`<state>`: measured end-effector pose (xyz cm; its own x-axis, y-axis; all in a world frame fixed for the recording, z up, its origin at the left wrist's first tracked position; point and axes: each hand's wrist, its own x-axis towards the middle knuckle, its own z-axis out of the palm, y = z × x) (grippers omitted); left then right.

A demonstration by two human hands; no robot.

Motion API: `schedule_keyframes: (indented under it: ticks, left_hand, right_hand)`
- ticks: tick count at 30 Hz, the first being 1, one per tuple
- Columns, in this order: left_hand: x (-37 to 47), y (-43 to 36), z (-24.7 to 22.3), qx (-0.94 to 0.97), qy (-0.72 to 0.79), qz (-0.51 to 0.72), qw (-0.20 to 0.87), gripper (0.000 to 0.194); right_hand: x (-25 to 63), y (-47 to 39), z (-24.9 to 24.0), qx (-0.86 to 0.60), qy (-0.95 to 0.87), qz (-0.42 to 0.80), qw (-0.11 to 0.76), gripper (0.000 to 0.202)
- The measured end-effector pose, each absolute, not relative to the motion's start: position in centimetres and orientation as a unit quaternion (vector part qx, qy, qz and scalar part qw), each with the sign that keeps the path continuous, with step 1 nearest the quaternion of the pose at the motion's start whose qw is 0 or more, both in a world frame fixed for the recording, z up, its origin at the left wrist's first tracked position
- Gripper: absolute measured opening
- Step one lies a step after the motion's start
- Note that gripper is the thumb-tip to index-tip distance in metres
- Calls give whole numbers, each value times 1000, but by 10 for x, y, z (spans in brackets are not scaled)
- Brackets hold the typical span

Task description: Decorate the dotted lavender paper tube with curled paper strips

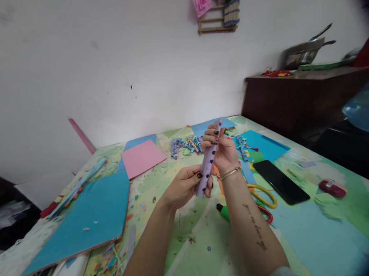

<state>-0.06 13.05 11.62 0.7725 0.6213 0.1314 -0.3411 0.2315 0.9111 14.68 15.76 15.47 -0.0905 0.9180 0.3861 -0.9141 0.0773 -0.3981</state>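
Observation:
A rolled tube of lilac paper with dark spots (209, 170) is held up at a slant over the table, its top leaning right. My left hand (187, 183) pinches the lower end between thumb and fingers. Higher up, my right hand (221, 146) has its fingers wrapped round the upper part. Behind the right forearm lie scissors with yellow and red handles (271, 199), partly hidden. A green marker with a black tip (223, 210) also shows beside that forearm.
Blue sheets (92, 218) and a pink sheet (143, 157) lie left; small decorated paper rolls (188, 144) sit at the back. On the right are a black phone (281, 182), a red object (333, 188) and a light blue sheet (324, 233). Paper scraps (110, 259) litter the front left.

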Motion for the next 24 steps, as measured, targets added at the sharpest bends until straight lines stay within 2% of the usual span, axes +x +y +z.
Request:
schedule_keyframes:
  ticks: [8,13,16,24]
  left_hand:
    - [3,130,116,542,158,324,759,25]
    - [5,128,117,566,180,345,727,23]
    - [8,127,119,589,201,360,695,24]
    - [23,117,117,588,271,494,581,23]
  right_hand:
    - [146,158,154,-31,-286,667,687,6]
    - [149,159,154,23,-277,688,670,13]
    - [152,160,154,33,-254,701,666,9]
    - [148,162,155,-4,-282,647,709,8]
